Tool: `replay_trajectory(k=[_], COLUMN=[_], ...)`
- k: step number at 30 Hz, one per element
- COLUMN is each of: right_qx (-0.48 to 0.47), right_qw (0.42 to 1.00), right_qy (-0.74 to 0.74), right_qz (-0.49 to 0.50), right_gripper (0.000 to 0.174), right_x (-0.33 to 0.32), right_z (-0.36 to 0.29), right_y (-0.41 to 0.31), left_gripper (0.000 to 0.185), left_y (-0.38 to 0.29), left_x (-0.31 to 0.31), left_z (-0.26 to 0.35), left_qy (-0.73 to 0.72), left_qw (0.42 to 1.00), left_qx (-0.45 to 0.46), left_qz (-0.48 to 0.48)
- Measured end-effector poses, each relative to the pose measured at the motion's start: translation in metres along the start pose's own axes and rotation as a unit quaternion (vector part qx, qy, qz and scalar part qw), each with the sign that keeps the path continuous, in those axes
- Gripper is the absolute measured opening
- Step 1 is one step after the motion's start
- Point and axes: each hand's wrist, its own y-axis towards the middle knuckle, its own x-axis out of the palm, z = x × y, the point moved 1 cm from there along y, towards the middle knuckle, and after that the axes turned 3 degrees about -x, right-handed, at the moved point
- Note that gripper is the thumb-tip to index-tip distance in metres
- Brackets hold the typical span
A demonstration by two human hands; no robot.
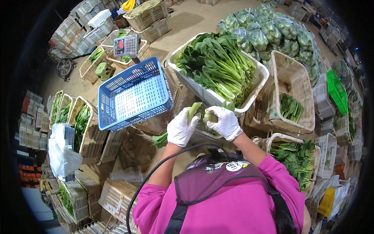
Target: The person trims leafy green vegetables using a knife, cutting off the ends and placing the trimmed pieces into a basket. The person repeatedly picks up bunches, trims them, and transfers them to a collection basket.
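Note:
My left hand, in a white glove, grips the stalk of a leafy green vegetable. The cut end points up past the thumb, and leaves hang out below the wrist on the left. Close beside it, my gloved right hand is closed on a pale green piece of vegetable; whether it is leaf or stem I cannot tell. Just beyond both hands stands a white plastic crate, heaped with leafy greens whose stalks lie towards the right. Partly hidden under my hands is another container.
A blue perforated basket sits at a digital scale. Right are a crate with few greens and a crate of greens. Bagged vegetables are piled behind. Left stand narrow crates and a green stool.

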Motion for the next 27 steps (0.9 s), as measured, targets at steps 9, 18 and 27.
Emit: replay_trajectory(k=[9, 18, 27], right_qx=[0.023, 0.239, 0.074], right_qw=[0.998, 0.950, 0.985], right_qy=[-0.056, -0.103, 0.137], right_qz=[-0.021, -0.175, -0.070], right_gripper=[0.026, 0.031, 0.036], right_x=[0.010, 0.046, 0.003], right_z=[-0.001, 0.055, 0.011], right_y=[-0.008, -0.030, -0.002], left_gripper=[0.020, 0.021, 0.057], left_y=[-0.014, -0.015, -0.013], left_x=[0.000, -0.001, 0.030], left_z=[0.006, -0.008, -0.037], left_qy=[0.086, -0.027, -0.320], left_qw=[0.996, 0.996, 0.937], left_qx=[-0.013, 0.003, 0.006], left_qz=[0.015, 0.088, -0.138])
